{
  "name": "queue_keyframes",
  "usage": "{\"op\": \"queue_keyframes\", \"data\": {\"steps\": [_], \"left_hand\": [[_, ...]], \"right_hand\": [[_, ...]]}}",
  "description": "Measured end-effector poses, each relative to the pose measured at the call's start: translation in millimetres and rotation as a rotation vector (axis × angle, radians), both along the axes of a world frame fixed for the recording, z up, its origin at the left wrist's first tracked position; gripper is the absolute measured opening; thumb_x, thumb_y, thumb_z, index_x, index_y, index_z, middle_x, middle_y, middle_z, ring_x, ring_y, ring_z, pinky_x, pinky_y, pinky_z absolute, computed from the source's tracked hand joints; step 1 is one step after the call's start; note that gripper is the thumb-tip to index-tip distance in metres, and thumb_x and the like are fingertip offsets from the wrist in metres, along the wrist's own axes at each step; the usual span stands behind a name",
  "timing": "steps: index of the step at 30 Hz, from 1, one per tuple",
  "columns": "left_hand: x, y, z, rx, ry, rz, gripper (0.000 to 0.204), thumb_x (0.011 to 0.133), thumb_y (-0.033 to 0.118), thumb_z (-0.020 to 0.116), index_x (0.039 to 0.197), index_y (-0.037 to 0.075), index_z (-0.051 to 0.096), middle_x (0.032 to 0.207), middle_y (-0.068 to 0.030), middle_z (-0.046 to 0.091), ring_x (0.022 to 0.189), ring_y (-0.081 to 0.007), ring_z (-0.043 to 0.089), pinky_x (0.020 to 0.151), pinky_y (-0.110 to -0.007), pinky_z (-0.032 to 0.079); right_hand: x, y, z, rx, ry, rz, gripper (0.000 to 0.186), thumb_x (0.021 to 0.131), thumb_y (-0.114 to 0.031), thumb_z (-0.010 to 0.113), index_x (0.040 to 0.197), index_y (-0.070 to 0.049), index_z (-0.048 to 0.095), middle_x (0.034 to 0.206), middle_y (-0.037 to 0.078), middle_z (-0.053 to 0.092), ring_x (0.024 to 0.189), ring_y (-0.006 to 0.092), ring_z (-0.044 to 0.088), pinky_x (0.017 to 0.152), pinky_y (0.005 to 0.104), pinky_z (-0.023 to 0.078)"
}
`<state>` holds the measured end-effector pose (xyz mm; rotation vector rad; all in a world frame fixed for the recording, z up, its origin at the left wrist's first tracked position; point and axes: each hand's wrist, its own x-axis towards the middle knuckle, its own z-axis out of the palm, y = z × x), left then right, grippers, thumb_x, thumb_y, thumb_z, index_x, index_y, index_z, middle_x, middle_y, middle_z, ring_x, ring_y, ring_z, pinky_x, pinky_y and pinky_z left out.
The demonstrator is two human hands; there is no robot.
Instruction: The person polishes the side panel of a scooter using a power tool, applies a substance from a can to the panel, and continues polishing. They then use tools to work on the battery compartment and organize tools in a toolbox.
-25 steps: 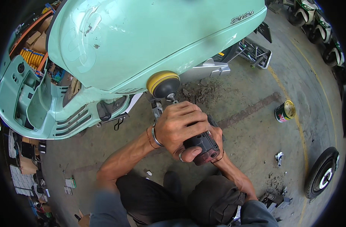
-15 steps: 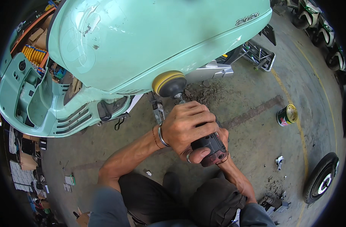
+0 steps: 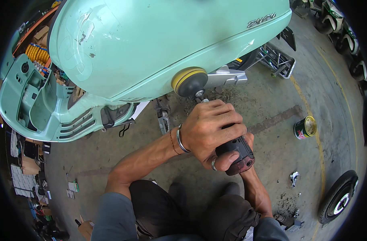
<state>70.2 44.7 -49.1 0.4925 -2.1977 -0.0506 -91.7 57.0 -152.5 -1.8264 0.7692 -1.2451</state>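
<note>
Both my hands hold a dark power drill [image 3: 239, 152] fitted with a round polishing pad [image 3: 190, 81], black-backed with a yellow rim. My left hand [image 3: 215, 128] is wrapped over the top of the drill's body, with the thumb near its reddish rear end. Mostly hidden beneath, my right hand [image 3: 249, 139] grips it from the right side. The pad's yellow edge rests against the lower edge of a mint-green scooter's side panel [image 3: 151, 44]. Scuffs and pale scratches mark that panel towards its left end.
A small open tin [image 3: 305, 127] stands on the concrete floor to the right. Beyond it lies a wheel with a tyre [image 3: 338, 197]. A shock absorber [image 3: 287, 220] and dirt are at lower right. Cartons and yellow coil springs [image 3: 36, 53] fill the left side; parked scooters [image 3: 344, 34] line the far right.
The polishing pad and drill have moved right along the panel's lower edge, with both hands still around the drill. My left forearm has shifted right with it.
</note>
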Motion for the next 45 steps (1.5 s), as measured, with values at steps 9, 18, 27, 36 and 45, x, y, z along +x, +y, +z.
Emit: {"op": "queue_keyframes", "data": {"steps": [9,18,27,36,45], "left_hand": [[-23,-19,4,-0.025,0.018,0.018,0.042,0.071,0.037,0.057,0.085,-0.001,0.066,0.077,-0.0131,0.060,0.064,-0.0300,0.060,0.057,-0.039,0.049],[-5,-8,3,-0.025,0.000,0.009,0.042,0.070,0.037,0.057,0.086,-0.001,0.067,0.078,-0.0125,0.061,0.064,-0.0295,0.061,0.058,-0.039,0.049],[34,17,-1,-0.014,-0.009,-0.035,0.042,0.080,0.036,0.051,0.088,-0.001,0.067,0.082,-0.0127,0.063,0.067,-0.0287,0.063,0.061,-0.039,0.052],[64,36,4,0.012,-0.005,-0.052,0.038,0.069,0.032,0.057,0.087,0.000,0.066,0.083,-0.0134,0.062,0.068,-0.0296,0.062,0.065,-0.040,0.053],[75,41,-4,-0.036,-0.013,-0.058,0.052,0.089,0.041,0.044,0.086,-0.006,0.067,0.081,-0.0188,0.065,0.066,-0.0325,0.065,0.058,-0.043,0.054]], "right_hand": [[-20,-15,12,0.002,-0.032,-0.051,0.028,0.072,-0.021,0.075,0.091,-0.002,0.068,0.080,0.011,0.070,0.073,0.0221,0.071,0.066,0.0325,0.053],[2,2,9,0.130,-0.142,-0.076,0.024,0.074,-0.018,0.073,0.090,-0.001,0.068,0.080,0.011,0.070,0.072,0.0210,0.070,0.065,0.0326,0.053],[36,24,9,0.023,-0.049,-0.024,0.025,0.077,-0.016,0.069,0.094,0.001,0.065,0.086,0.017,0.068,0.074,0.0312,0.070,0.064,0.0353,0.053],[61,33,14,-0.105,-0.008,0.074,0.033,0.075,-0.012,0.071,0.104,0.001,0.062,0.081,0.017,0.066,0.071,0.0316,0.069,0.061,0.0361,0.052],[74,33,3,-0.197,0.032,0.003,0.016,0.077,-0.008,0.060,0.092,-0.002,0.057,0.070,0.014,0.057,0.063,0.0325,0.061,0.055,0.0407,0.047]]}}
